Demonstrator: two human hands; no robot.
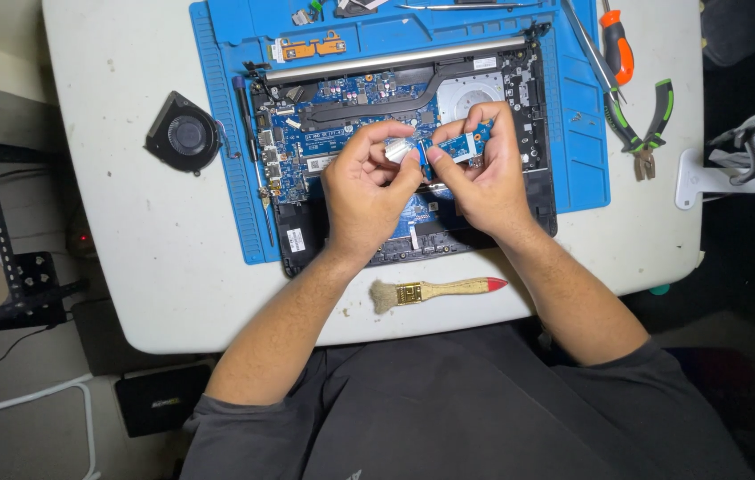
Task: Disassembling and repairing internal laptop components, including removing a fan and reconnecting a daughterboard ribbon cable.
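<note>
A small blue circuit board (459, 143) is pinched by both hands, left hand (367, 191) and right hand (477, 173), each grip closed on it, lifted above the opened laptop (520, 98) for handling.

The middle of the laptop (413, 142) is covered by the left hand (364, 191) and right hand (484, 173), and much of the small board (453, 145) is hidden by the fingers. The tools (449, 5) on the mat (217, 107) are cut off by the top edge. The lamp (733, 164) is cropped at the right.
</note>
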